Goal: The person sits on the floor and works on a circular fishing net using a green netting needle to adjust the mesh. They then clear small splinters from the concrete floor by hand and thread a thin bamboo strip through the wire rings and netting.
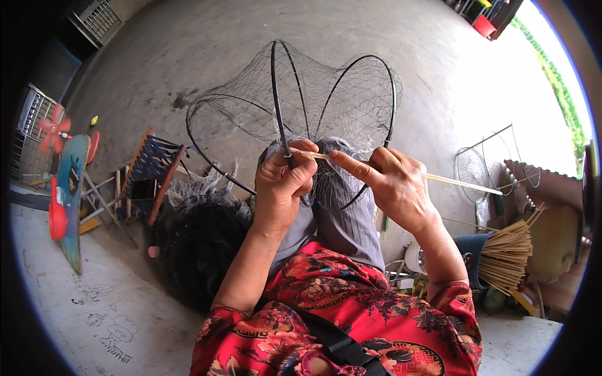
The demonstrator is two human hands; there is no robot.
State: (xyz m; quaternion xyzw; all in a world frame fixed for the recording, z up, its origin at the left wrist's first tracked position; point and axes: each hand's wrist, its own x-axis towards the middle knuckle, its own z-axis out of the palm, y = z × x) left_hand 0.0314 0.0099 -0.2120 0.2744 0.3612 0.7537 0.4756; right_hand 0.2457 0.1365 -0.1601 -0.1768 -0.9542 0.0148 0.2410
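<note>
A black netting trap [251,81] with bent black hoops stands over my lap and the floor in front of me. My left hand [285,182] is closed around the lower end of one black hoop [276,94], pinching the tip of a pale, thin bamboo stick [461,183] against it. To the right, my right hand [398,188] grips the same stick, its index finger stretched along it towards the left hand. The stick runs out past the right hand to the right. Loose pale threads and mesh hang between my hands over my grey trousers.
At right, a blue bucket [467,244] holds a bundle of bamboo sticks [505,250]; another net frame [473,166] stands behind it. At left are a folding chair [153,169] bearing a phone [143,189], a dark heap [200,250] and a red-bladed fan [53,128].
</note>
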